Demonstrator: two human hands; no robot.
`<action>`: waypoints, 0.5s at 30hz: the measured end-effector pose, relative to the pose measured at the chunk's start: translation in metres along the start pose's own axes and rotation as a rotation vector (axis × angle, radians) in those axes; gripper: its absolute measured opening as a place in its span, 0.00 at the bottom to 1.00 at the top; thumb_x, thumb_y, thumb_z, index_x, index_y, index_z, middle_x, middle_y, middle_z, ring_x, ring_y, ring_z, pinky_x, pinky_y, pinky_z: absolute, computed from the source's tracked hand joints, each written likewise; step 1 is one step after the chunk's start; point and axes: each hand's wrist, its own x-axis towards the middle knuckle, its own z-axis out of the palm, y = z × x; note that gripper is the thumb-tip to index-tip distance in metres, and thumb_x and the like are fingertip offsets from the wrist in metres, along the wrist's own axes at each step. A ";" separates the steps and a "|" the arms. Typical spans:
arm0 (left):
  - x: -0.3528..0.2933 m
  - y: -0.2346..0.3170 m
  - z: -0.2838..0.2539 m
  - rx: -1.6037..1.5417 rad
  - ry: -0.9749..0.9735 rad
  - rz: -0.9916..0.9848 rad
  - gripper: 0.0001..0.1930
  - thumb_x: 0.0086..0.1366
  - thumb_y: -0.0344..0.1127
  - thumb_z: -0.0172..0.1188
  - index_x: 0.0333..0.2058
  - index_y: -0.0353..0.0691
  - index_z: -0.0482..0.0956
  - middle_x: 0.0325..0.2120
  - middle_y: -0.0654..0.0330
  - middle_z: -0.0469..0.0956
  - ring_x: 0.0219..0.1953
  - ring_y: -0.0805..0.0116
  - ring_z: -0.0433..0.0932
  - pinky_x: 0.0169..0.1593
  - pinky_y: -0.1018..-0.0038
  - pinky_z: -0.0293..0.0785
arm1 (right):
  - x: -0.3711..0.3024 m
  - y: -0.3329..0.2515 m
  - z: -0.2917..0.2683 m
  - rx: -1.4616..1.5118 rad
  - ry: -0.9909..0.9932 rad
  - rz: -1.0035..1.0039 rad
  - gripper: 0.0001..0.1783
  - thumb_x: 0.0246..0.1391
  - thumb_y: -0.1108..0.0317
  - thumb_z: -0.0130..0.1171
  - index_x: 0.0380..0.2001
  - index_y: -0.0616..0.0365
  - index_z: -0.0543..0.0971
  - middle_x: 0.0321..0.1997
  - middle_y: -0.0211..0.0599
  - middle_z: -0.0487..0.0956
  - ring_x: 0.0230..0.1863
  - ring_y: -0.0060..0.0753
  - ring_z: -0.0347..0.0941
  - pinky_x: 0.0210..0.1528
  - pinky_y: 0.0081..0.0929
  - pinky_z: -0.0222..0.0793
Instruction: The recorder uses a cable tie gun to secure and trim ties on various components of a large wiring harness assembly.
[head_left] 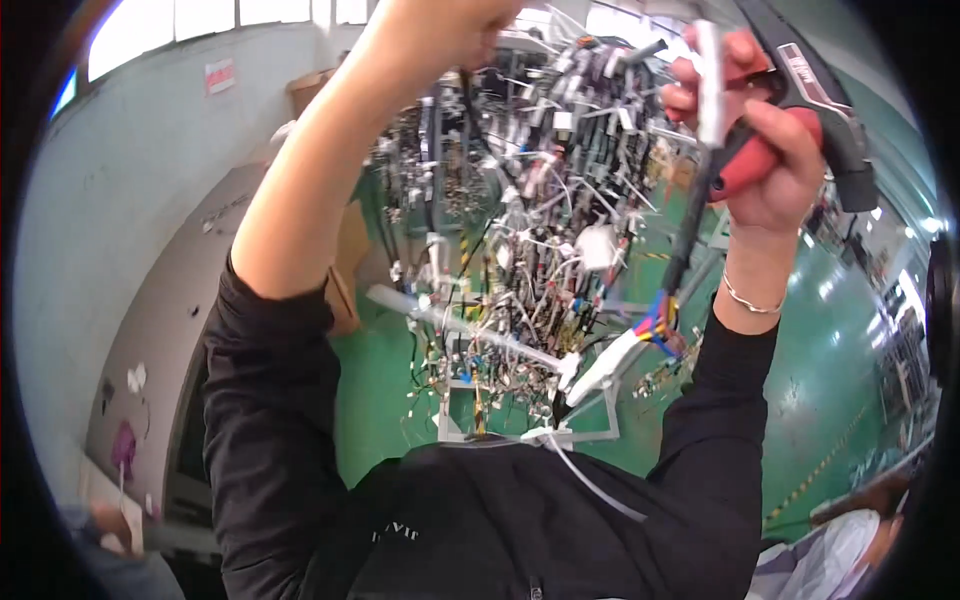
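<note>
My left hand (478,28) is raised at the top edge, which cuts part of it off. Its fingers are curled closed, and what they hold is hidden. My right hand (775,185), up at the right, wraps round the red grip of a red-and-black pistol-grip tool (815,95). Beside its fingertips hangs a black-sleeved cable (688,225) with a white-wrapped upper end. Lower down, coloured wires (655,325) show and run into a white-wrapped section (605,370). Long white cable ties (595,480) stick out near my chest.
A dense mass of hanging wire harnesses (530,230) with white connectors fills the space ahead, above a white metal frame (600,435). Cardboard boxes (345,265) stand behind my left arm. Another person's sleeve (830,555) shows at lower right. A wall (130,150) runs along the left.
</note>
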 end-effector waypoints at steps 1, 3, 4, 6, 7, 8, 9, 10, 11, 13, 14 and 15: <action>-0.010 0.004 -0.011 0.034 0.116 0.001 0.13 0.72 0.38 0.58 0.47 0.34 0.82 0.17 0.73 0.68 0.16 0.84 0.61 0.19 0.83 0.57 | 0.003 0.031 0.004 -0.059 0.127 0.058 0.25 0.51 0.69 0.56 0.53 0.60 0.67 0.64 0.53 0.67 0.65 0.53 0.64 0.63 0.46 0.62; -0.032 0.052 -0.021 0.145 0.295 0.076 0.13 0.73 0.36 0.57 0.46 0.33 0.82 0.17 0.74 0.67 0.15 0.84 0.60 0.18 0.84 0.54 | 0.010 0.069 -0.015 -0.125 0.048 0.083 0.23 0.51 0.74 0.56 0.53 0.59 0.68 0.64 0.55 0.69 0.66 0.59 0.67 0.67 0.48 0.64; -0.012 0.037 -0.033 0.091 0.204 0.087 0.13 0.73 0.36 0.56 0.47 0.32 0.81 0.17 0.74 0.66 0.16 0.84 0.59 0.19 0.84 0.53 | 0.004 0.087 -0.016 -0.298 0.108 0.072 0.17 0.53 0.73 0.55 0.47 0.59 0.69 0.54 0.47 0.75 0.55 0.42 0.74 0.60 0.38 0.70; -0.017 0.044 -0.085 -0.017 0.200 0.102 0.15 0.72 0.35 0.56 0.52 0.33 0.79 0.18 0.75 0.65 0.17 0.84 0.58 0.19 0.84 0.54 | 0.005 0.152 -0.039 -0.383 0.095 0.111 0.18 0.54 0.78 0.58 0.49 0.61 0.73 0.52 0.40 0.79 0.56 0.39 0.77 0.60 0.36 0.74; -0.026 0.051 -0.097 0.111 0.384 0.117 0.16 0.72 0.36 0.56 0.54 0.33 0.78 0.19 0.74 0.66 0.17 0.84 0.58 0.20 0.84 0.54 | -0.013 0.182 -0.043 -0.389 0.223 0.160 0.23 0.53 0.79 0.61 0.53 0.61 0.73 0.54 0.41 0.79 0.54 0.34 0.78 0.59 0.29 0.73; -0.041 0.054 -0.140 0.124 0.368 0.128 0.16 0.72 0.36 0.56 0.54 0.33 0.78 0.19 0.74 0.66 0.17 0.84 0.58 0.20 0.84 0.54 | -0.022 0.211 -0.056 -0.548 0.304 0.255 0.31 0.49 0.78 0.67 0.57 0.62 0.71 0.55 0.47 0.79 0.53 0.38 0.79 0.57 0.28 0.72; -0.058 0.062 -0.188 0.248 0.476 0.297 0.12 0.72 0.36 0.55 0.47 0.34 0.79 0.18 0.73 0.63 0.18 0.82 0.58 0.22 0.81 0.54 | -0.042 0.236 -0.053 -1.137 0.283 0.107 0.35 0.43 0.81 0.69 0.57 0.66 0.70 0.53 0.52 0.80 0.53 0.50 0.79 0.56 0.36 0.72; -0.063 0.065 -0.223 0.328 0.557 0.478 0.11 0.71 0.37 0.54 0.40 0.35 0.80 0.17 0.71 0.61 0.19 0.79 0.58 0.23 0.79 0.54 | -0.058 0.267 -0.094 -1.071 0.207 0.113 0.32 0.44 0.82 0.64 0.56 0.66 0.70 0.48 0.57 0.80 0.53 0.60 0.77 0.55 0.41 0.72; -0.091 0.073 -0.276 0.475 0.676 0.628 0.12 0.71 0.37 0.54 0.34 0.36 0.81 0.16 0.70 0.59 0.20 0.76 0.58 0.25 0.77 0.54 | -0.052 0.287 -0.065 -1.198 0.276 0.294 0.24 0.49 0.79 0.59 0.53 0.64 0.72 0.46 0.58 0.80 0.51 0.62 0.75 0.53 0.43 0.72; -0.128 0.101 -0.308 -0.060 0.421 0.427 0.10 0.71 0.38 0.55 0.34 0.38 0.79 0.20 0.70 0.62 0.23 0.77 0.58 0.28 0.77 0.54 | -0.066 0.308 -0.072 -1.360 0.210 0.216 0.18 0.53 0.71 0.56 0.48 0.61 0.75 0.46 0.57 0.80 0.51 0.60 0.76 0.52 0.46 0.71; -0.145 0.115 -0.329 0.085 0.236 0.451 0.10 0.71 0.38 0.55 0.33 0.39 0.78 0.21 0.70 0.63 0.23 0.77 0.58 0.28 0.76 0.54 | -0.069 0.320 -0.053 -1.372 0.241 0.080 0.17 0.51 0.71 0.56 0.46 0.60 0.76 0.46 0.55 0.80 0.51 0.59 0.76 0.53 0.48 0.71; -0.122 0.088 -0.276 0.039 0.660 0.248 0.11 0.72 0.39 0.56 0.31 0.41 0.76 0.21 0.70 0.63 0.23 0.78 0.58 0.27 0.77 0.54 | -0.091 0.327 -0.078 -1.500 0.286 0.082 0.18 0.48 0.71 0.56 0.45 0.58 0.77 0.45 0.51 0.80 0.50 0.58 0.76 0.51 0.50 0.71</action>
